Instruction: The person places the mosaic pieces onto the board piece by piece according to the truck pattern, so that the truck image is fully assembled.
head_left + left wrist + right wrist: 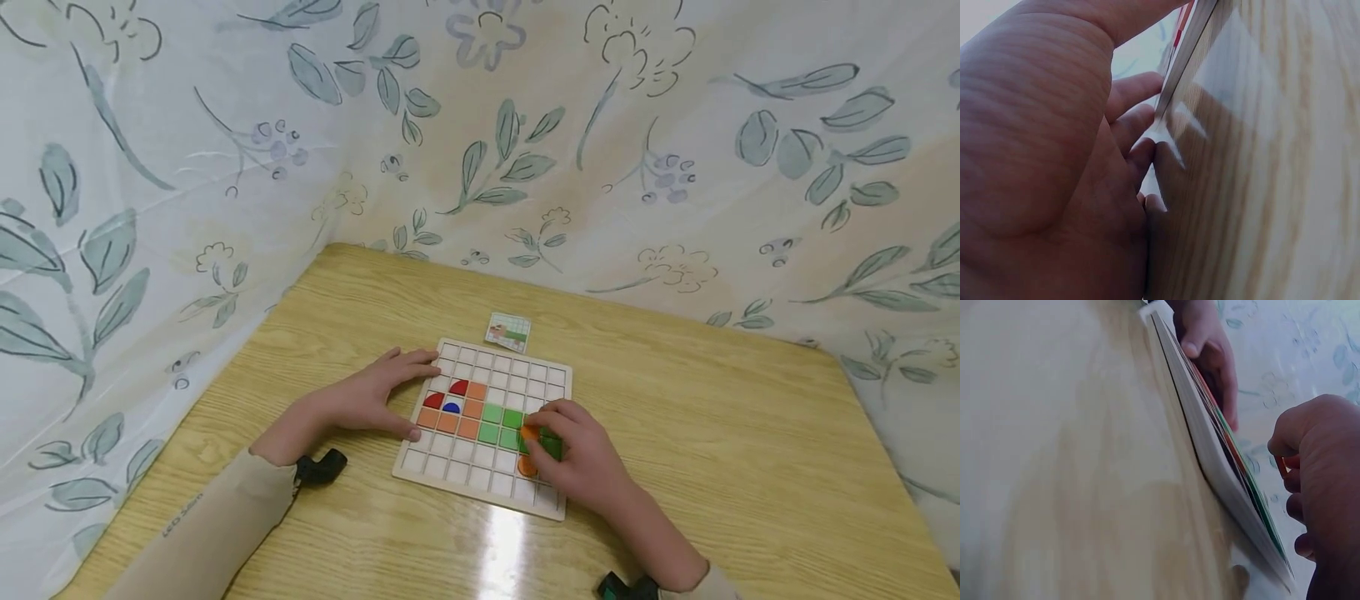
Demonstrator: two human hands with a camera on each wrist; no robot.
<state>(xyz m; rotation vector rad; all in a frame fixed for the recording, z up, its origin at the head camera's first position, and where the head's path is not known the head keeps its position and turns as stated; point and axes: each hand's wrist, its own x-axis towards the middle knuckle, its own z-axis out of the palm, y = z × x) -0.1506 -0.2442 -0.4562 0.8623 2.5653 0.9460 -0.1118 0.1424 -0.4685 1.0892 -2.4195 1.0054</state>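
Note:
A square wooden grid board (pixel 480 473) lies on the table. My left hand (pixel 367 398) rests at its left edge, thumb and fingers spread and touching the rim. Over the board's right part my right hand (pixel 588 462) pinches a small orange tile (pixel 1282 466) between thumb and fingers, raised off the grid in the right wrist view. Salmon square tiles (pixel 447 423), two red quarter-round tiles (pixel 459 387) and a tile with a blue half-round (pixel 451 407) sit at left. Green tiles (pixel 491 413) run to the right, partly hidden by my right hand. Another orange tile (pixel 528 466) lies below them.
A small picture card (pixel 507 332) with a coloured grid pattern lies just beyond the board's far edge. The wood-grain table (pixel 720 417) is bordered by a floral cloth (pixel 480 150) at the back and sides.

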